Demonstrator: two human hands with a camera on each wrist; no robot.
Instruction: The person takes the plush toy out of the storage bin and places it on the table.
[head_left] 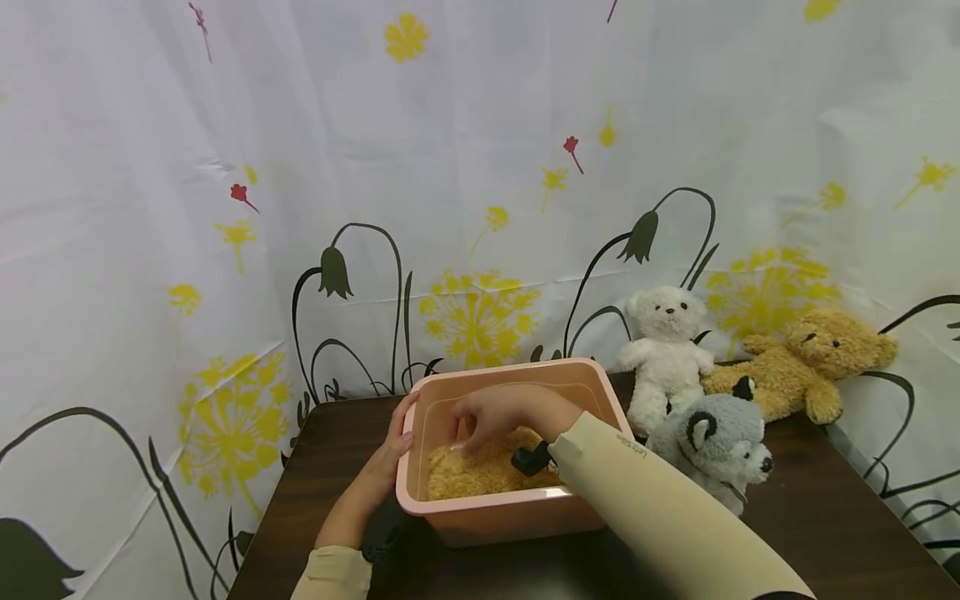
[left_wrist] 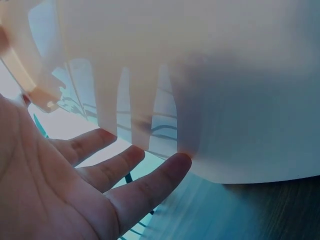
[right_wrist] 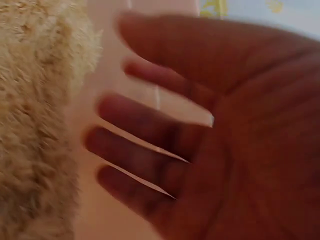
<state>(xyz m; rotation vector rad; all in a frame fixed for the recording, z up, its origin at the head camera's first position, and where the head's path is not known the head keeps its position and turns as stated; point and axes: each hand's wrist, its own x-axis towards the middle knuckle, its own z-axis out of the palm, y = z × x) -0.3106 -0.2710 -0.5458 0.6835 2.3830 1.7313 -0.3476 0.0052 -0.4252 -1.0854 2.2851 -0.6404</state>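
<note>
A pink plastic bin [head_left: 517,498] stands on the dark table, tilted slightly in the head view. My left hand [head_left: 392,443] holds its left rim, thumb over the edge; in the left wrist view the fingertips [left_wrist: 172,167] press against the outer wall. Inside the bin lies a golden-brown plush toy [head_left: 480,471], its shape partly hidden by the right arm. My right hand [head_left: 498,412] reaches down into the bin above the toy. In the right wrist view its fingers [right_wrist: 135,117] are loosely spread beside the toy's fur [right_wrist: 35,115], with nothing between them.
Right of the bin, a white teddy bear [head_left: 667,358] sits against the curtain. A grey and white husky plush [head_left: 712,446] is in front of it, and a brown teddy bear [head_left: 810,367] leans at the back right. A flower-printed curtain [head_left: 480,167] hangs behind the table [head_left: 322,467].
</note>
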